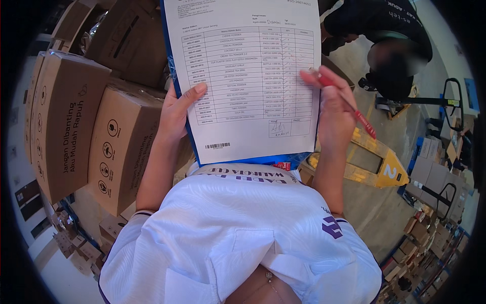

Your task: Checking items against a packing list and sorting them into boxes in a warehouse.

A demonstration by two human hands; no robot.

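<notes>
My left hand [178,110] grips the left edge of a blue clipboard [250,160], its thumb lying on the printed sheet [243,138]. The paper bears a table with pen ticks, a signature box and a barcode. At the sheet's right edge, my right hand [336,102] is closed around a red pen [362,122]. The pen slants down to the right, and its upper end is near the table's last columns; blur hides whether it touches the paper. Part of the right hand's fingers lies over the sheet's edge.
Large cardboard cartons [72,125] stand stacked at the left. A person in dark clothes [379,22] bends at the upper right, near a pallet jack's handle [452,102]. A yellow pallet jack [374,167] rests on the concrete floor. More boxes [436,152] stand farther right.
</notes>
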